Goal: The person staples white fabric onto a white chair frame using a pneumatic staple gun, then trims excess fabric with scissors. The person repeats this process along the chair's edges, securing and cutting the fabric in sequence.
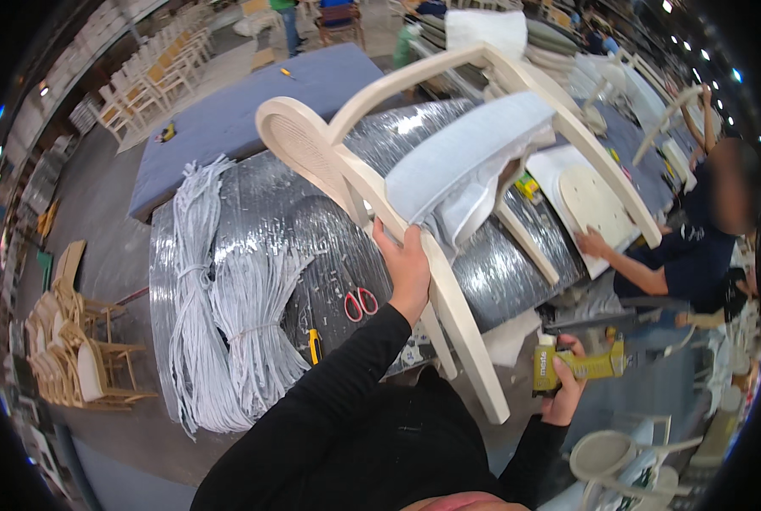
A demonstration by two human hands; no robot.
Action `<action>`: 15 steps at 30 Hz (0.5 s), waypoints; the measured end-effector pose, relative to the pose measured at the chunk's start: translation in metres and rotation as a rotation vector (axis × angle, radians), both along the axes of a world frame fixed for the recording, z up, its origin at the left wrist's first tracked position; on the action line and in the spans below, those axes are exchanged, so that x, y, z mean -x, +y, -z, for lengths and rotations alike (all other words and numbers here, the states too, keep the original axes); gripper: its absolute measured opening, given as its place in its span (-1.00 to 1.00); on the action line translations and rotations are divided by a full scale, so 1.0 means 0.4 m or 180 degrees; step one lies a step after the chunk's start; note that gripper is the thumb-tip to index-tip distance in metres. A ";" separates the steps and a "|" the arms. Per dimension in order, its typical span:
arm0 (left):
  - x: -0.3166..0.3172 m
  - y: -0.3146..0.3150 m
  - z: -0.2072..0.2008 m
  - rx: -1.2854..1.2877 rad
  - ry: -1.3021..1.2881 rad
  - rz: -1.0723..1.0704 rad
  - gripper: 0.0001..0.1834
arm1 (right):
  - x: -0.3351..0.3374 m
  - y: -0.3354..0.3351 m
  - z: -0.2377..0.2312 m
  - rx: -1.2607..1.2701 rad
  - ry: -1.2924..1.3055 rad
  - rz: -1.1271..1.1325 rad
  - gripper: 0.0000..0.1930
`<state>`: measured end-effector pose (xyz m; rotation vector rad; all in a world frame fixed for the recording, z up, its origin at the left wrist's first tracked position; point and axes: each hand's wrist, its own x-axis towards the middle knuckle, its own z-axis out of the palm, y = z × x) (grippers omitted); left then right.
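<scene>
A pale wooden chair frame (461,332) with a curved arm and back is tipped over on the worktable. Its seat (474,149) is covered in light grey fabric, with loose cloth hanging along the underside. My left hand (407,271) is closed around the frame near a leg joint. Out to the right, apart from the chair, my right hand (566,387) grips a yellow staple gun (597,364). Left of the chair, red-handled scissors (361,304) and a yellow utility knife (314,346) lie on the table, beside bundles of pale grey fabric strips (195,307).
Dark plastic film wraps the worktable (269,204); a blue padded surface (244,128) adjoins its far side. At right, a co-worker (687,247) touches a white seat panel (597,200). Stacked chairs (86,366) stand on the left floor, and a round-backed chair (602,456) is at lower right.
</scene>
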<state>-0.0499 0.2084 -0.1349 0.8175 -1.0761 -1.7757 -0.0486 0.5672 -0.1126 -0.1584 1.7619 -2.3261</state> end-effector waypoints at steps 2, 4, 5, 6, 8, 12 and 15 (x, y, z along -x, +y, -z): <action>-0.018 0.011 0.010 -0.0012 0.0001 -0.0002 -0.19 | -0.011 -0.039 -0.066 -0.0862 0.0645 -0.0251 -0.55; -0.038 0.014 0.000 -0.0170 0.0017 0.0126 -0.19 | -0.014 -0.106 -0.161 -0.1508 0.0999 -0.0601 -0.58; -0.043 0.007 0.015 -0.0104 0.0022 0.0264 -0.16 | -0.009 -0.145 -0.200 -0.1707 0.1049 -0.0851 -0.59; -0.046 -0.010 0.033 -0.0017 0.0030 0.0400 -0.14 | 0.000 -0.186 -0.216 -0.1843 0.1443 -0.1006 -0.59; -0.063 -0.045 0.028 -0.0260 0.0067 0.0893 -0.11 | 0.017 -0.271 -0.245 -0.2205 0.1772 -0.1359 -0.56; -0.110 -0.098 0.083 -0.1355 0.0515 0.1309 -0.39 | 0.048 -0.446 -0.258 -0.2325 0.3081 -0.1728 -0.45; -0.109 -0.111 0.038 -0.1062 0.0336 0.1714 -0.53 | 0.029 -0.527 -0.262 -0.2742 0.3404 -0.1798 -0.39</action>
